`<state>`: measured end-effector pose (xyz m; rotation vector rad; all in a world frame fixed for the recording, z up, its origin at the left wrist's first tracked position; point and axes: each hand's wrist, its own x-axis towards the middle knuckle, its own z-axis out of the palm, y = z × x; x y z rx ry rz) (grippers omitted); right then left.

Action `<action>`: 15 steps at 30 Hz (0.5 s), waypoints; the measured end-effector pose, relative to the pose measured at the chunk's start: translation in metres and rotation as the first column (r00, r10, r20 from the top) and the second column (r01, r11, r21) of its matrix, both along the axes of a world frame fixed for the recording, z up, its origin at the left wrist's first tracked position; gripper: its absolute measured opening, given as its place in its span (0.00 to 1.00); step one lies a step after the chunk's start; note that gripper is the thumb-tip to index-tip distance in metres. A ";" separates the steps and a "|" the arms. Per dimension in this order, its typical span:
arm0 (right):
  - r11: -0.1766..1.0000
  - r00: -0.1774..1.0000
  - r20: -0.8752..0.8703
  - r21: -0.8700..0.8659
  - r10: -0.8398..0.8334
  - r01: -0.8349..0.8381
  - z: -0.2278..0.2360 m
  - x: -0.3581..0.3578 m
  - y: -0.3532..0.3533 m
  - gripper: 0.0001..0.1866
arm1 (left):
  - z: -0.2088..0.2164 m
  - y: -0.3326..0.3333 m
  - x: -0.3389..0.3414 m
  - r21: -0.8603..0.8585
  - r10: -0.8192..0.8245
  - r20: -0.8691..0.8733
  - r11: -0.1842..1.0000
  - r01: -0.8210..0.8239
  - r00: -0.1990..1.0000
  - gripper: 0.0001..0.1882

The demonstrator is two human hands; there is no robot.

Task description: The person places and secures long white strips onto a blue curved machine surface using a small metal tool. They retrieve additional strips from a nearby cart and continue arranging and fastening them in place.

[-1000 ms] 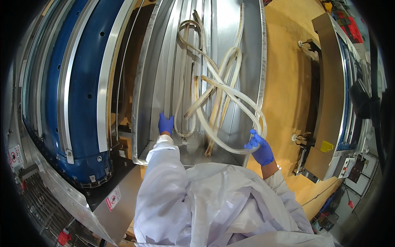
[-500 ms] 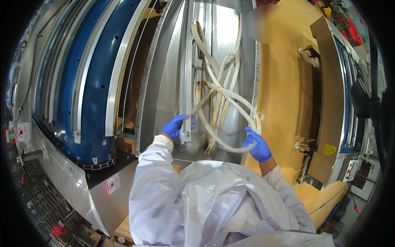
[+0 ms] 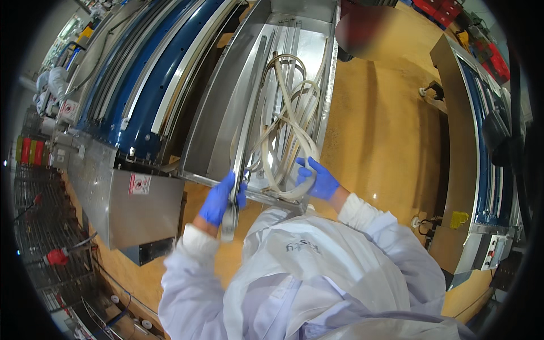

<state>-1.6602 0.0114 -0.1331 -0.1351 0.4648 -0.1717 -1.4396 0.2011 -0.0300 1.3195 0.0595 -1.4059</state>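
Observation:
My left hand (image 3: 217, 201), in a blue glove, is closed round the near end of a long, straight metal rail (image 3: 249, 119). The rail slants over a deep stainless steel trough (image 3: 211, 133), and its end sticks out past the trough's near edge. Tangled pale, flexible strips (image 3: 292, 116) lie in loops inside the trough, some with brownish ends. At the near right corner, my right hand (image 3: 322, 180), also gloved in blue, has its fingers curled round a bend of these strips. Several thin metal bars (image 3: 292, 37) rest along the trough's bottom.
A machine with curved blue panels (image 3: 141, 130) stands left of the trough, a steel box (image 3: 136, 198) at its near end. Another steel machine (image 3: 456, 170) stands to the right across the tan floor (image 3: 374, 136). Red crates (image 3: 439, 11) are at the back. A white-clad person (image 3: 54, 88) is far left.
My view has shifted, showing more of the trough's far end. The rail's near end now reaches past the trough edge, with my left hand round it. My right hand has brought the strips' loop inward.

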 end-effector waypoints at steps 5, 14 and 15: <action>0.978 0.972 -0.115 -0.029 0.203 -0.208 -0.036 0.033 0.033 0.22 | 0.028 0.150 -0.101 0.163 -0.125 0.097 0.981 0.108 0.987 0.24; 0.665 0.696 -0.608 -0.342 0.382 -0.663 -0.068 0.067 0.143 0.43 | -0.082 0.413 -0.296 0.513 -0.258 0.533 0.856 -0.066 0.806 0.24; 0.647 0.695 -0.611 -0.362 0.379 -0.671 -0.065 0.068 0.164 0.44 | -0.071 0.419 -0.310 0.536 -0.221 0.544 0.834 -0.133 0.809 0.25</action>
